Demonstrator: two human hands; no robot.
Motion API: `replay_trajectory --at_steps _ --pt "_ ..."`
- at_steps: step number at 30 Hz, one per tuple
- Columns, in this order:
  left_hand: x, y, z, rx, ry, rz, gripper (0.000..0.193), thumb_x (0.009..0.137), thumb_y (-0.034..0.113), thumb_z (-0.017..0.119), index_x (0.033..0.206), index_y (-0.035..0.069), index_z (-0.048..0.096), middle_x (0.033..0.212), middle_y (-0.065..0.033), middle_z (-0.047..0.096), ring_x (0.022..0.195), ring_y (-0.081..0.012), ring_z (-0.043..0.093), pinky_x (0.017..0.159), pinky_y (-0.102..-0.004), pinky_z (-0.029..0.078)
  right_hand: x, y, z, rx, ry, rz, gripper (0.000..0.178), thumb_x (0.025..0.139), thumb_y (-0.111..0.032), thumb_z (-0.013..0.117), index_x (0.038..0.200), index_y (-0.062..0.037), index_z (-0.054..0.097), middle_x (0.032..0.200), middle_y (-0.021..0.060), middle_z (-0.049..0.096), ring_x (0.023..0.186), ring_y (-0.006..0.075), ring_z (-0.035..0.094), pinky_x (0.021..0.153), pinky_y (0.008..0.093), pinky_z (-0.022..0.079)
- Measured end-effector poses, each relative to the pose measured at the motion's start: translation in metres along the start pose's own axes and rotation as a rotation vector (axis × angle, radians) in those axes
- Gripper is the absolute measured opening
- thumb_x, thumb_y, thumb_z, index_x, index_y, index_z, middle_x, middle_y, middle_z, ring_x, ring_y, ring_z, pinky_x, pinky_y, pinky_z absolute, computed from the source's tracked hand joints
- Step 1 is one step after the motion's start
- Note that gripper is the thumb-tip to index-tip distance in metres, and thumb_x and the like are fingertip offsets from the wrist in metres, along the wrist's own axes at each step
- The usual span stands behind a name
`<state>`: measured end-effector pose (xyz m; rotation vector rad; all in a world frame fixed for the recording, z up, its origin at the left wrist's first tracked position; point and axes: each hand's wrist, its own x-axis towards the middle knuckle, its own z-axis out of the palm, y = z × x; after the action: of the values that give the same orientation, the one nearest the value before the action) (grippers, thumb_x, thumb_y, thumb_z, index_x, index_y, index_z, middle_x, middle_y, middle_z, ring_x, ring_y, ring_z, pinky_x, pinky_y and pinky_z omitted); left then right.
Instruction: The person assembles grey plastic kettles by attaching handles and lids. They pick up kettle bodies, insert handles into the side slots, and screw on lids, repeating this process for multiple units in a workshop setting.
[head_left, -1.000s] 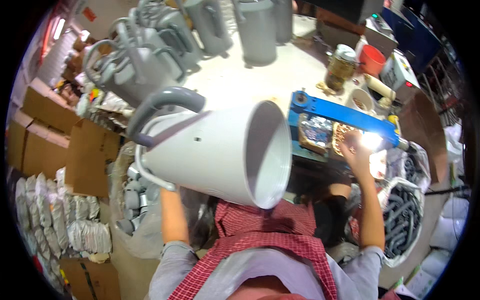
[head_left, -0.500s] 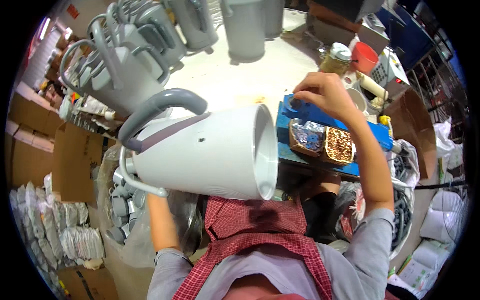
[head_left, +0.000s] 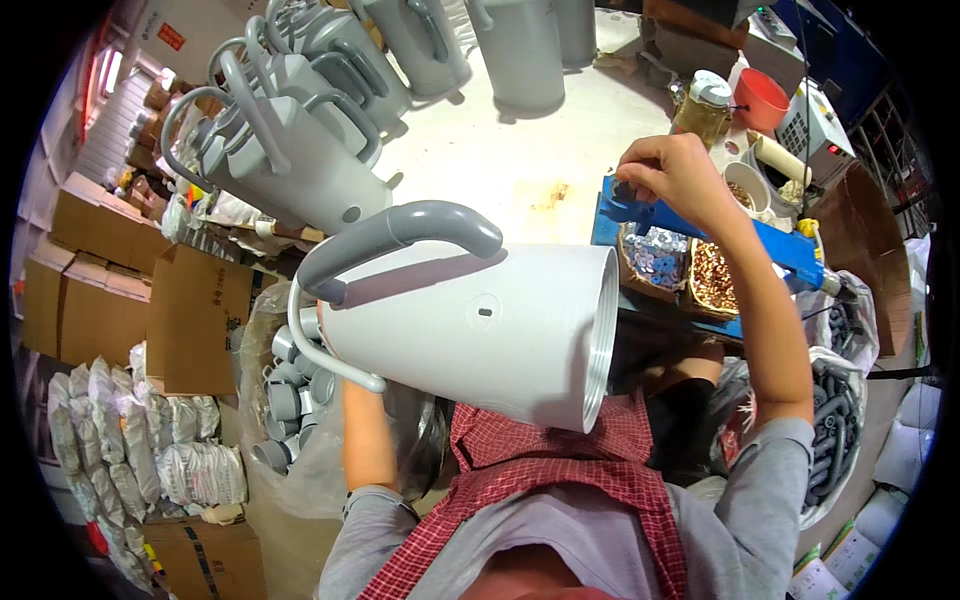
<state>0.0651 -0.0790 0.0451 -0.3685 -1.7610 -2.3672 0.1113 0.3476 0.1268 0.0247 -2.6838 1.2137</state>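
A light grey plastic jug body lies on its side in the air before me, its wide threaded end toward the right. On top is a dark grey handle, and a thin white curved bail hangs at the narrow end. A small slot shows in the jug's side. My left forearm goes up behind the jug, which it supports; the hand itself is hidden. My right hand is closed in a pinch at the end of a blue metal fixture. What the fingertips hold is too small to name.
A box of silvery washers and a box of copper-coloured rivets sit below my right wrist. Finished grey jugs stand on the white table. A jar and red cup are farther right. Bags hold grey cups and handles.
The whole view has shifted, moving the scene to the right. The jug has come nearer the fixture, its threaded end lower and less of its inside showing. My right hand stays pinched at the fixture.
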Motion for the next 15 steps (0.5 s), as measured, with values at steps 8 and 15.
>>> replay_trajectory --at_steps 8,15 --pt "-0.010 0.011 0.008 0.017 -0.132 -0.047 0.049 0.098 0.041 0.042 0.118 -0.002 0.058 0.107 -0.0127 0.064 0.095 -0.0214 0.063 0.080 -0.0312 0.052 -0.021 -0.004 0.008 -0.084 0.241 -0.186 0.029 0.080 -0.019 0.071 0.103 -0.0021 0.067 0.091 0.0125 0.068 0.079 0.0163 0.066 0.067 0.0284 0.051" --pt "-0.013 0.012 0.026 0.051 -0.342 -0.119 0.048 0.099 0.040 0.042 0.118 -0.001 0.057 0.107 -0.0123 0.064 0.096 -0.0209 0.063 0.081 -0.0307 0.052 -0.062 -0.088 0.035 0.529 -0.224 -0.491 0.045 0.075 -0.032 0.078 0.106 -0.0020 0.066 0.098 0.0096 0.067 0.085 0.0175 0.063 0.073 0.0276 0.049"
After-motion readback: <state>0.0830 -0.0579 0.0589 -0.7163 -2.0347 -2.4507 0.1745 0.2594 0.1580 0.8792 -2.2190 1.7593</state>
